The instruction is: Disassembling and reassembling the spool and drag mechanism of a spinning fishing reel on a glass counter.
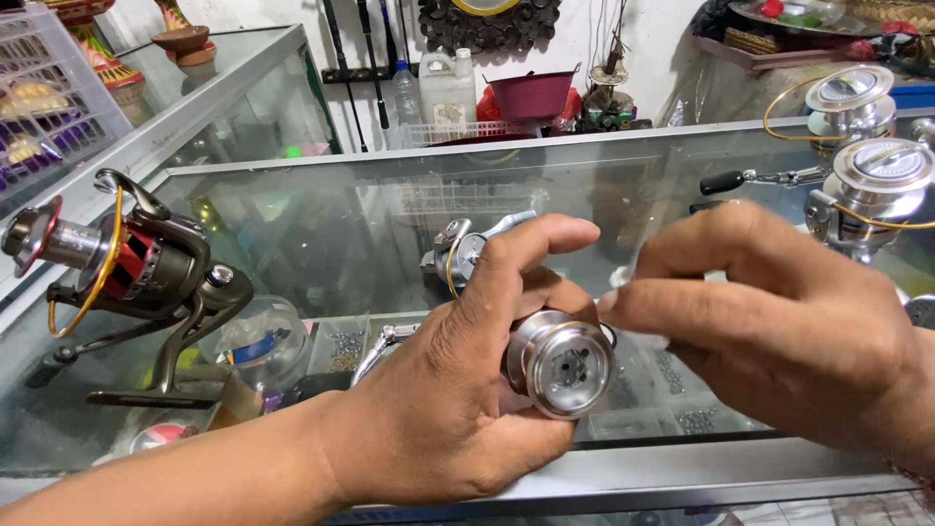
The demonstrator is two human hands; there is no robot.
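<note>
Over the near edge of a glass tabletop (682,468), the left hand (458,390) is wrapped around a silver reel spool (558,365), thumb under it and index finger curled over the top, so the spool's round open end faces the camera. The right hand (779,321) sits just beside it, fingers pinched together on a small pale scrap (638,336) right at the spool's upper rim; what that scrap is cannot be told. The two hands are close together, nearly touching above the spool.

Behind the left fingers, a silver spinning reel (467,248) lies on the glass. To the left stands a dark reel with red bands and a gold bail wire (136,268). At the far right sit two silver reels with gold bails (867,156), one behind the other, with a black-knobbed handle (750,179) pointing left.

Under the glass, a clear compartment box (643,390) holds small grey weights, and a round clear tub (263,341) lies at the left.

Along the back wall stand a white jug-shaped plastic container (446,93), a clear bottle with a blue cap (405,90), a dark red basin (531,94) and a white wire basket (458,131). At the upper left is a white plastic crate (49,97) with purple and yellow packets inside.
</note>
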